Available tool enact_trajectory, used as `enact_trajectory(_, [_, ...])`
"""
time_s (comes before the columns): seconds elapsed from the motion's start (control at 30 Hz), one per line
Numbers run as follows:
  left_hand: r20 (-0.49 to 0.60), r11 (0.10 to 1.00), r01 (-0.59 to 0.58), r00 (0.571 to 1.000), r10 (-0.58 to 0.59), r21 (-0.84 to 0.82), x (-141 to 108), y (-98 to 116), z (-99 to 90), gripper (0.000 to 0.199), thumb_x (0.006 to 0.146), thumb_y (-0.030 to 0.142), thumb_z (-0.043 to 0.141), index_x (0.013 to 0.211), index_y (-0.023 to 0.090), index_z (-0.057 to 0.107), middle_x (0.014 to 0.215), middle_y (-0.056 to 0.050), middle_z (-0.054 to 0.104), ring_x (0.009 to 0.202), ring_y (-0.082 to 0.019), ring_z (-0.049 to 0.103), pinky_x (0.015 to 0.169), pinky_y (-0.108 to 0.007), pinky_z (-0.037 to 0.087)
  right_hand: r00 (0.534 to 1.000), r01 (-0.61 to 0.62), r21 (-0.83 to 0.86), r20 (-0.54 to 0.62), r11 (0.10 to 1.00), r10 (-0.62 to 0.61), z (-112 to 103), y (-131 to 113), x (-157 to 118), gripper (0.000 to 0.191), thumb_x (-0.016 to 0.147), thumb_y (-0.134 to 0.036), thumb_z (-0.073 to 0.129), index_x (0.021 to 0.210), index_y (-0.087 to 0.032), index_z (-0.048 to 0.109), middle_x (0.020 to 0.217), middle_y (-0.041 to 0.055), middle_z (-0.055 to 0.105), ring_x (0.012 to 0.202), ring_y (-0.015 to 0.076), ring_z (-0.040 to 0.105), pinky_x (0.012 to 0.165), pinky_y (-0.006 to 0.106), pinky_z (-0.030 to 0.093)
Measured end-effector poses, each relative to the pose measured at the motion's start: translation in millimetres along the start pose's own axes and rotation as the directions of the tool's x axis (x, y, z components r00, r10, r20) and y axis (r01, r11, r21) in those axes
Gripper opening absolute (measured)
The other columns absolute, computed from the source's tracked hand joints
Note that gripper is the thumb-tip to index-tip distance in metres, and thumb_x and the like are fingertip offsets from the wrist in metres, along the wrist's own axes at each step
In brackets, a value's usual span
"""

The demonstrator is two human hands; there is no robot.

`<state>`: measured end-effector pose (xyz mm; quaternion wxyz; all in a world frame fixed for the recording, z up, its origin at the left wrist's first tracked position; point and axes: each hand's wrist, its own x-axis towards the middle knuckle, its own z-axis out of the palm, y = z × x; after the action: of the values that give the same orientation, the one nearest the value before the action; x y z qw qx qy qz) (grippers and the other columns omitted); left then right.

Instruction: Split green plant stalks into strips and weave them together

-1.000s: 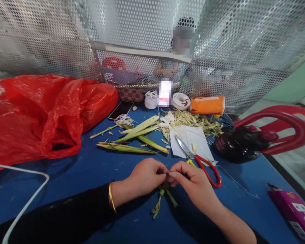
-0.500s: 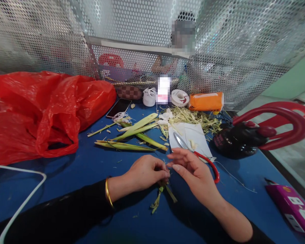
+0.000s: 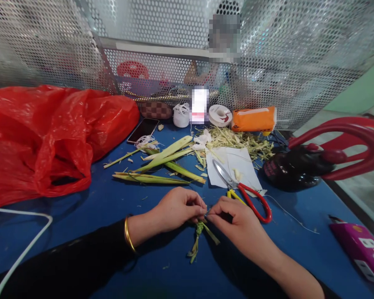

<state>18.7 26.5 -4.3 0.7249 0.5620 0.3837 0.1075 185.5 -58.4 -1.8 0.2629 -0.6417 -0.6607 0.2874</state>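
Thumb and fingers of my left hand (image 3: 180,209) are pinched on the top of a small knotted green plant-fibre piece (image 3: 199,229), whose frayed ends hang down over the blue table (image 3: 162,253). Close beside it on the right, my right hand (image 3: 237,218) is closed in a pinch; what lies between its fingertips is too small to make out. Scissors (image 3: 256,203) with red and yellow handles rest beyond my right hand, their blades on a white paper (image 3: 218,176). Green stalks and leaves (image 3: 156,179) lie past my left hand.
A red plastic bag (image 3: 62,141) fills the left side, with a white cable (image 3: 25,249) in front. Shredded fibres (image 3: 237,141), a phone (image 3: 143,130), white spools and an orange packet (image 3: 254,119) lie at the back. A black pot (image 3: 286,172) and purple box (image 3: 360,245) stand right.
My right hand's spread fingers have closed into a pinch near my left fingertips. More of the scissors' handles and the knotted piece now shows.
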Motion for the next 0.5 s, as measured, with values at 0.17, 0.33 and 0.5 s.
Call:
enact_trajectory(0.17, [0.012, 0.999, 0.012, 1.0, -0.012, -0.05, 0.1, 1.2, -0.8, 0.011, 0.068, 0.022, 0.068, 0.07, 0.012, 0.064, 0.061, 0.001, 0.063, 0.055, -0.01, 0.057, 0.061, -0.025, 0.047, 0.999, 0.026, -0.058, -0.024, 0.998, -0.027, -1.7, -3.6, -1.4, 0.009, 0.083, -0.02, 0.061, 0.076, -0.022, 0.067, 0.071, 0.0002, 0.061, 0.069, 0.018, 0.056, 0.065, 0.031, 0.041])
enact_trajectory(0.33, [0.0, 1.0, 0.009, 1.0, -0.009, -0.028, 0.4, 0.7, -1.2, 0.01, 0.068, 0.022, 0.068, 0.071, 0.012, 0.064, 0.061, 0.001, 0.063, 0.053, -0.009, 0.055, 0.057, -0.024, 0.045, 0.998, 0.066, -0.045, -0.022, 0.997, -0.067, 1.5, -2.9, 0.2, 0.016, 0.085, -0.024, 0.062, 0.07, -0.022, 0.066, 0.07, -0.0007, 0.063, 0.067, 0.0164, 0.056, 0.067, 0.032, 0.04])
enact_trajectory(0.5, [0.002, 0.999, -0.014, 1.0, 0.014, -0.039, 1.2, -0.4, -1.8, 0.012, 0.068, 0.023, 0.069, 0.071, 0.012, 0.066, 0.062, 0.0, 0.065, 0.054, -0.009, 0.057, 0.057, -0.024, 0.047, 0.997, 0.067, 0.016, -0.047, 0.998, -0.066, 0.0, 0.0, -0.5, 0.021, 0.088, -0.024, 0.057, 0.068, -0.021, 0.059, 0.069, 0.0002, 0.06, 0.068, 0.0169, 0.055, 0.065, 0.031, 0.039])
